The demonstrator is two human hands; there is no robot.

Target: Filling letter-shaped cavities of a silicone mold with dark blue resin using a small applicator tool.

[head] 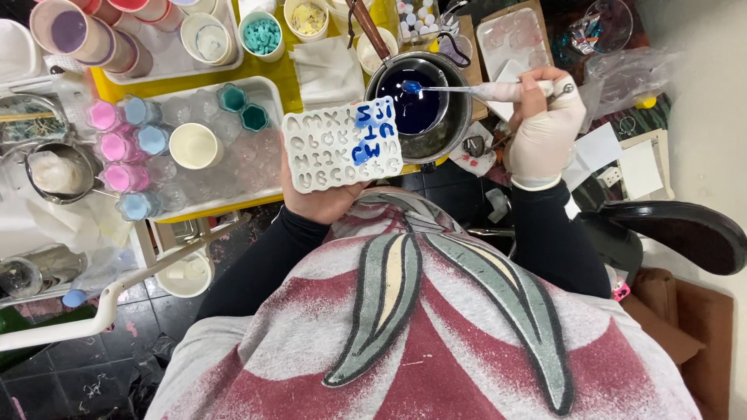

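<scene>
My left hand (323,201) holds a white silicone letter mould (341,148) from below, level in front of my chest. Several of its cavities at the upper right are filled with blue liquid. My right hand (542,128), in a pale glove, grips a white spoon (475,90) by its handle. The spoon's bowl carries blue liquid and hovers over a metal pot (451,117) of dark blue liquid, just right of the mould.
A yellow tray (268,74) holds a clear tray with pink, blue and teal moulds (128,148) and a cream cup (193,145). Small bowls of coloured pieces (261,35) stand behind. A metal pot (54,171) sits at left, a black chair (677,233) at right.
</scene>
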